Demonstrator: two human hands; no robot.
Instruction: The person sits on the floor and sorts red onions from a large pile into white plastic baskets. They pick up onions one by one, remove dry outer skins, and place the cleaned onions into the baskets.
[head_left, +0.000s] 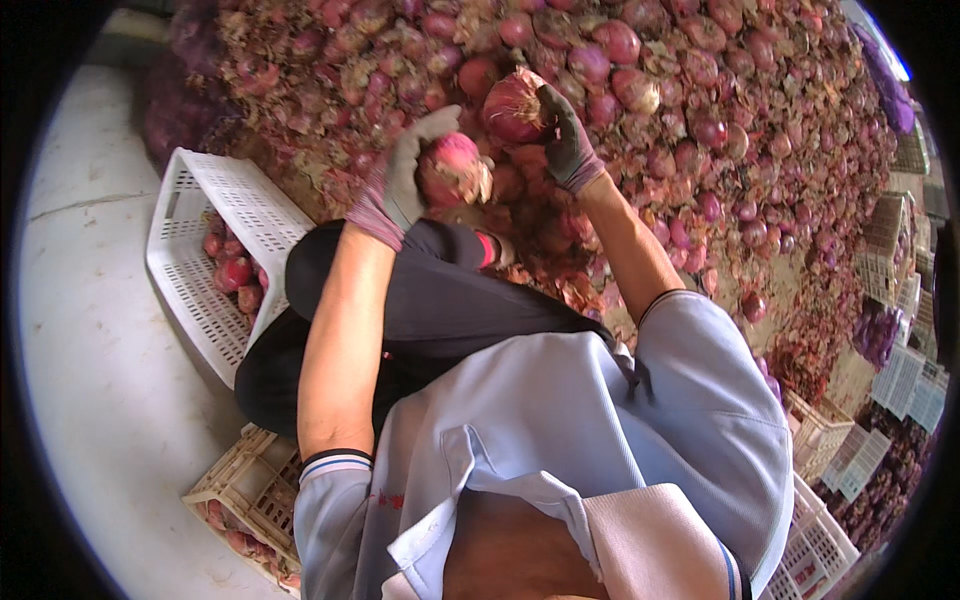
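A red onion with loose, peeling skin rests in my gloved left hand, whose fingers curl around its left side. My gloved right hand grips a larger red onion by its right side, where pale, stringy fibres show. Both hands are raised over a wide heap of red onions mixed with dry, papery skins. By my left knee, a white perforated plastic crate leans with its opening tilted; several red onions lie inside it.
A beige crate holding onion skins stands below at the left. More crates line the right side, near purple mesh sacks. A dark purple mesh sack sits at the upper left, beside the pale floor.
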